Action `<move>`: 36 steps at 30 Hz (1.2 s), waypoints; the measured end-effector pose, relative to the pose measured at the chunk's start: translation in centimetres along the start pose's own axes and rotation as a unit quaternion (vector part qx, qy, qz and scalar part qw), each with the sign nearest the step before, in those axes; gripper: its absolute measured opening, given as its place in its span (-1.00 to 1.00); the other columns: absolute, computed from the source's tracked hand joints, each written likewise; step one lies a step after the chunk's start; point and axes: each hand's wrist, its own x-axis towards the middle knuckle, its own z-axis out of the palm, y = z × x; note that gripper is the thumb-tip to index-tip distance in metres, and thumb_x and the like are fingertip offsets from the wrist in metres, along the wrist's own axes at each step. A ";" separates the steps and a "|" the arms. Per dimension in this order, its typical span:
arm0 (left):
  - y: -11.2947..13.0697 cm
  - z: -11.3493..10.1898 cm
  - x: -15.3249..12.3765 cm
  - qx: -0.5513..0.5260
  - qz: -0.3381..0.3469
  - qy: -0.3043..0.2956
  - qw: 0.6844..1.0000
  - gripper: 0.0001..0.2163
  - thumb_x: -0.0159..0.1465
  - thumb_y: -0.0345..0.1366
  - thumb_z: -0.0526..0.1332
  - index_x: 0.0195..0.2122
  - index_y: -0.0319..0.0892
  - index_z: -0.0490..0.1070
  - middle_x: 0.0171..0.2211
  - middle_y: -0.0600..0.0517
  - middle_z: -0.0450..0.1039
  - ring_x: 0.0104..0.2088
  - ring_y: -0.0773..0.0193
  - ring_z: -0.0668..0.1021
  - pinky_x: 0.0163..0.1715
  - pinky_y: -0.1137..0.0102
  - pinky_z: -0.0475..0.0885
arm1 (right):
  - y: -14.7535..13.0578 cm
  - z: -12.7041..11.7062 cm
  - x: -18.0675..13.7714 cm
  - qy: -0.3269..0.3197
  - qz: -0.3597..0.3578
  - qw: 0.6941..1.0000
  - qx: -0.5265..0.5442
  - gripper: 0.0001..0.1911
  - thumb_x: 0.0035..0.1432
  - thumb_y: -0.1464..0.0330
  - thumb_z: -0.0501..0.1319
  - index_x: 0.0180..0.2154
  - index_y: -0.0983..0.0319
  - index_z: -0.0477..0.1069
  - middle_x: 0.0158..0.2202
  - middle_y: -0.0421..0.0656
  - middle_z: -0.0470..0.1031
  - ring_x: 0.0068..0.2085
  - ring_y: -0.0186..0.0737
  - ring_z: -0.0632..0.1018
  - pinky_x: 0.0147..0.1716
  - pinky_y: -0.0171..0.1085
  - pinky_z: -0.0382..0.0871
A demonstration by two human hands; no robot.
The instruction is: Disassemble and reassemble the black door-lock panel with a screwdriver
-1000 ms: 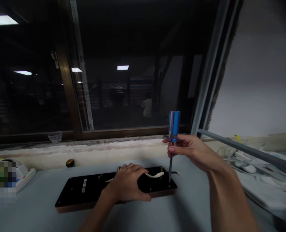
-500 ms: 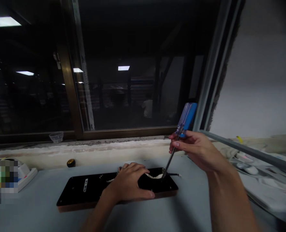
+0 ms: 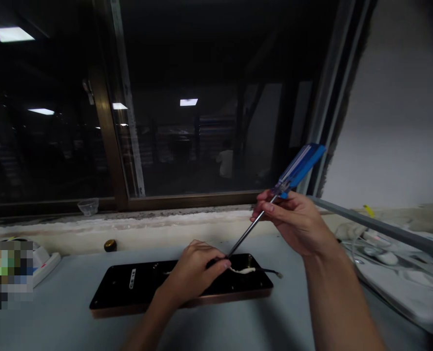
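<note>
A long screwdriver (image 3: 300, 168) with a blue and clear handle slants down to the left, its handle end uppermost. My right hand (image 3: 293, 219) is closed on it, fingers pinching where the handle meets the metal shaft. The shaft's tip reaches the thumb and forefinger of my left hand (image 3: 194, 268), which are pinched together; what lies between them is hidden. That hand rests over a long black panel (image 3: 143, 287) with copper-coloured sides and a white label. A white-sleeved cable (image 3: 245, 271) with a dark end and small connector lies across the panel's right part.
The panel lies on a pale blue-grey table (image 3: 63, 312). Behind it are a dark gold knob (image 3: 110, 245) and, on the sill, a clear plastic cup (image 3: 88, 206). A grey window bar (image 3: 377, 226) juts out at right, above white cables and parts (image 3: 384, 256).
The screwdriver has tilted over to the right, and its tip has moved left from the panel's right end to my left fingertips. My left thumb and forefinger have closed together.
</note>
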 end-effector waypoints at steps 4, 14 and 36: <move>0.1 -1.1 -1.5 0.028 0.016 0.000 0.999 -0.87 0.22 -0.34 0.13 -0.38 -0.15 0.48 -0.41 0.09 0.53 -0.35 0.34 0.49 -0.22 0.43 0.28 | -0.2 -0.7 -0.1 0.022 -0.012 0.999 0.024 -0.75 -0.36 0.30 0.44 -0.51 0.18 0.48 -0.63 -0.30 0.46 -0.58 -0.36 0.51 -0.54 -0.36 0.44; -0.6 -4.3 -13.5 0.180 -0.056 -0.058 0.980 -0.93 0.16 -0.34 0.18 -0.45 -0.10 0.42 -0.41 0.09 0.47 -0.31 0.25 0.47 -0.32 0.36 0.35 | -0.7 -1.0 -0.4 0.058 -0.026 0.998 0.023 -0.74 -0.39 0.33 0.44 -0.53 0.20 0.48 -0.63 -0.26 0.46 -0.58 -0.31 0.49 -0.55 -0.28 0.43; -1.3 4.2 6.3 0.106 -0.229 -0.190 0.949 -0.72 0.13 -0.24 0.05 -0.24 -0.19 0.48 -0.18 -0.14 0.49 -0.14 0.02 0.48 -0.16 0.24 0.34 | -0.1 -3.8 0.0 0.160 -0.019 0.986 -0.048 -0.77 -0.40 0.37 0.43 -0.55 0.21 0.49 -0.55 -0.26 0.46 -0.55 -0.33 0.48 -0.50 -0.28 0.40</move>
